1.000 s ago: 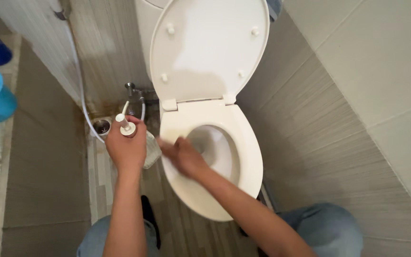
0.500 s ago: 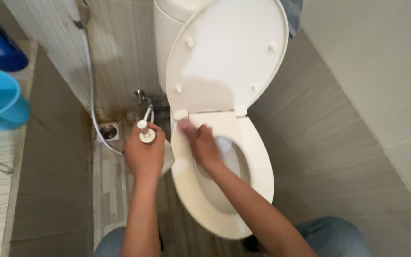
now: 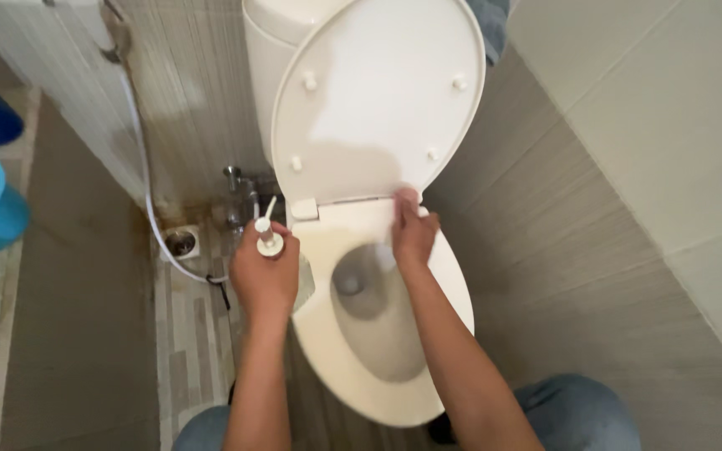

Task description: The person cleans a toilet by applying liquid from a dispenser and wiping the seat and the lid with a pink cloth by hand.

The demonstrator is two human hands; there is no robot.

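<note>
White plastic fills your left hand (image 3: 265, 271): its fingers are curled tight around a pump bottle (image 3: 271, 242), held just left of the toilet seat (image 3: 453, 292). Your right hand (image 3: 412, 231) lies flat, fingers together, on the far right of that seat by the hinge, under the raised lid (image 3: 373, 100). Farther left, a hose (image 3: 145, 192) hangs down the wall to a floor drain (image 3: 180, 243).

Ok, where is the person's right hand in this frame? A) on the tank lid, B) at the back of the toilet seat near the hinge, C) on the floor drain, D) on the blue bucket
B: the right hand rests on the rear of the toilet seat, just below the raised lid.
</note>
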